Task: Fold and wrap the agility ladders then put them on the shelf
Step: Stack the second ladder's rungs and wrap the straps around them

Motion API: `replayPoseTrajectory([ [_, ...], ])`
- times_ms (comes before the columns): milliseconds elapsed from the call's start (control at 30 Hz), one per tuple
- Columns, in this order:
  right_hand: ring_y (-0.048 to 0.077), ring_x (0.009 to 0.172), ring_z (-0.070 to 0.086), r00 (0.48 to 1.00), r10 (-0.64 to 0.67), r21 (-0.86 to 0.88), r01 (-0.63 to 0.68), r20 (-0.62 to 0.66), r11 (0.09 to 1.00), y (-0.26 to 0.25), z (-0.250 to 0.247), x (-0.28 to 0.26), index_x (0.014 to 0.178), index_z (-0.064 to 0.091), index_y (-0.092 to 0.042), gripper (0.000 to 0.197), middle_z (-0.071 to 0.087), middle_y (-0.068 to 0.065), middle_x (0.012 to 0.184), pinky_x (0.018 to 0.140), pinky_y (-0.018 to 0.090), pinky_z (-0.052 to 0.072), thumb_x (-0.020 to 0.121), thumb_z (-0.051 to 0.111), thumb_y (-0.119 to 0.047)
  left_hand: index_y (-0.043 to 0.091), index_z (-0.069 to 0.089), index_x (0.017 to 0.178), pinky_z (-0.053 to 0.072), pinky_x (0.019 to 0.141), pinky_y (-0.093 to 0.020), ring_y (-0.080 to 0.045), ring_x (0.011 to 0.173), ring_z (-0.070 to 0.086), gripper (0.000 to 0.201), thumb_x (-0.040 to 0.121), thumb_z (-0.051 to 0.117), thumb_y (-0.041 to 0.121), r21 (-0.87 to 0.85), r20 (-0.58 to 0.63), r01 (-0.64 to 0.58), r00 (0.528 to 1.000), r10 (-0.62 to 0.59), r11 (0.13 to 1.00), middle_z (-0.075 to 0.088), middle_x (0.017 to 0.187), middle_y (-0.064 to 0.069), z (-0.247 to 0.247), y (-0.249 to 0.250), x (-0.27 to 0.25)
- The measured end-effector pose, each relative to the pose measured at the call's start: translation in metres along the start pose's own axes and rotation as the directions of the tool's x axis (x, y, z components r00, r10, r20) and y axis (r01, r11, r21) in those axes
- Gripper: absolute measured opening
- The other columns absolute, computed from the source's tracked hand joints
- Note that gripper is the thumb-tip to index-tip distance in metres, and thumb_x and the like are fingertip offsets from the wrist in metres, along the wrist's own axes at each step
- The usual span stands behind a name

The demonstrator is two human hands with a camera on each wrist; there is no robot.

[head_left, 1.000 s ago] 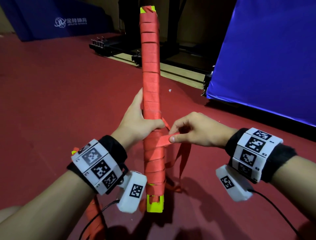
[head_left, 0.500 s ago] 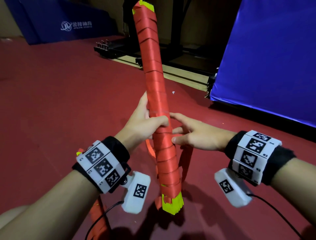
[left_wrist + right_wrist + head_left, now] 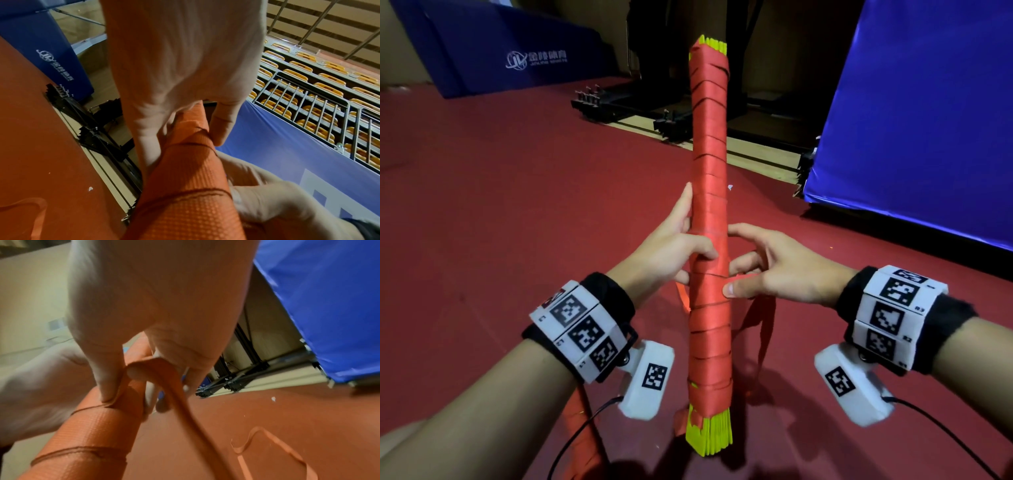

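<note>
The folded agility ladder [image 3: 709, 212] is a long bundle of yellow rungs wound in red strap, held nearly upright above the red floor. My left hand [image 3: 681, 246] grips its middle, thumb across the front; the left wrist view shows the fingers curled round the bundle [image 3: 189, 186]. My right hand [image 3: 763, 270] is at the bundle's right side, thumb pressing the wrap. In the right wrist view the loose red strap [image 3: 174, 395] loops over a finger of that hand [image 3: 144, 363] and trails down to the floor.
Red floor [image 3: 500, 222] all around. A blue padded mat [image 3: 914, 113] stands at the right, another blue mat [image 3: 517, 51] at the far left. Black metal frame bases [image 3: 640, 109] lie ahead. More red strap hangs near my left forearm [image 3: 582, 421].
The bundle has turned in my hands: its top swung left, then back to upright. My right hand let go of the pinched strap end and now has the strap looped over a finger.
</note>
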State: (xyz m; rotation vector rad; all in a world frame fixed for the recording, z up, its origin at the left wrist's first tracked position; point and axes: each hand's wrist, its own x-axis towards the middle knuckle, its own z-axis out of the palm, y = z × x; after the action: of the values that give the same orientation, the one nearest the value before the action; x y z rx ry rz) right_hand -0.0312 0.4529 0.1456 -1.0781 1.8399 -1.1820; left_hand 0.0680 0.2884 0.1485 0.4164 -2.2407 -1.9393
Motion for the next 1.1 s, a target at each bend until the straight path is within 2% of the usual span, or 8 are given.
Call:
replayPoseTrajectory([
  [133,0.025,0.079,0.067,1.0,-0.001,0.005,0.001,-0.021,1.0,0.005,0.004,0.001,0.137,0.052,-0.018,0.07,0.073,0.017,0.085,0.075,0.033,0.053,0.079,0.078,0.012,0.047,0.003,0.162,0.057,0.071,-0.026,-0.004,0.092,0.07,0.116,0.083,0.08,0.014,-0.013,-0.036,-0.025,0.999,0.024,1.0,0.07,0.114,0.01,0.006,-0.01,0.0],
  [200,0.02,0.082,0.072,1.0,-0.006,-0.018,0.005,-0.025,1.0,0.008,0.006,0.001,0.137,0.054,-0.019,0.072,0.076,0.016,0.092,0.078,0.029,0.057,0.077,0.078,0.014,0.041,0.004,0.163,0.058,0.091,-0.031,-0.008,0.104,0.072,0.136,0.06,0.094,0.036,0.058,-0.081,-0.068,0.994,0.072,0.996,0.069,0.124,0.007,0.013,-0.013,-0.005],
  [300,0.011,0.083,0.073,1.0,-0.007,-0.042,0.006,-0.007,0.999,0.005,0.008,-0.002,0.14,0.051,-0.022,0.076,0.077,0.011,0.096,0.074,0.022,0.054,0.078,0.078,0.013,0.056,0.038,0.141,0.06,0.094,-0.047,-0.02,0.112,0.07,0.101,0.062,0.09,0.021,0.029,-0.107,-0.148,0.983,0.15,0.989,0.062,0.133,-0.016,0.018,-0.018,-0.006],
  [367,0.008,0.085,0.071,1.0,0.003,-0.021,-0.003,-0.003,1.0,0.003,0.008,-0.003,0.145,0.043,-0.025,0.081,0.076,0.001,0.096,0.075,0.031,0.056,0.081,0.076,0.012,0.052,0.042,0.134,0.062,0.088,-0.042,-0.02,0.105,0.069,0.092,0.073,0.082,-0.005,-0.064,-0.104,-0.162,0.982,0.155,0.985,0.058,0.135,-0.024,0.017,-0.019,-0.004],
  [500,0.044,0.105,0.068,0.998,-0.004,0.014,0.003,0.062,1.0,0.0,0.009,-0.001,0.147,0.033,-0.036,0.083,0.071,0.028,0.111,0.097,0.066,0.047,0.082,0.072,-0.002,0.025,0.045,0.136,0.059,0.085,-0.04,-0.034,0.111,0.07,0.086,0.06,0.079,0.002,-0.166,-0.154,-0.123,0.983,0.097,0.978,0.064,0.124,-0.018,0.009,-0.017,0.002],
  [667,0.024,0.088,0.072,0.996,-0.033,-0.033,0.031,-0.08,0.999,-0.004,0.006,0.0,0.139,0.046,-0.034,0.083,0.072,0.013,0.086,0.074,0.03,0.056,0.074,0.089,-0.005,0.021,0.05,0.123,0.056,0.065,-0.026,-0.015,0.08,0.07,0.068,0.069,0.086,0.004,-0.001,-0.154,-0.07,0.986,0.069,0.998,0.064,0.09,-0.002,0.002,-0.004,0.001],
  [833,0.043,0.094,0.071,0.995,-0.049,-0.14,0.036,-0.092,0.989,0.0,0.013,0.005,0.133,0.049,-0.032,0.079,0.075,0.017,0.095,0.087,0.053,0.056,0.07,0.093,-0.016,0.018,0.052,0.122,0.059,0.054,-0.037,-0.022,0.076,0.074,0.057,0.078,0.087,0.01,0.115,-0.197,0.06,0.98,-0.036,0.992,0.068,0.097,-0.007,-0.005,-0.006,-0.006],
  [1100,0.008,0.074,0.064,0.997,0.027,-0.443,0.009,0.076,0.897,-0.009,-0.008,0.001,0.094,0.081,-0.022,0.011,0.078,0.004,0.086,0.076,0.031,0.054,0.084,0.083,-0.025,0.021,0.039,0.123,0.056,0.062,-0.045,-0.04,0.101,0.073,0.064,0.08,0.081,-0.001,0.104,-0.199,0.093,0.977,-0.07,0.99,0.07,0.121,-0.018,-0.009,0.0,-0.007],
])
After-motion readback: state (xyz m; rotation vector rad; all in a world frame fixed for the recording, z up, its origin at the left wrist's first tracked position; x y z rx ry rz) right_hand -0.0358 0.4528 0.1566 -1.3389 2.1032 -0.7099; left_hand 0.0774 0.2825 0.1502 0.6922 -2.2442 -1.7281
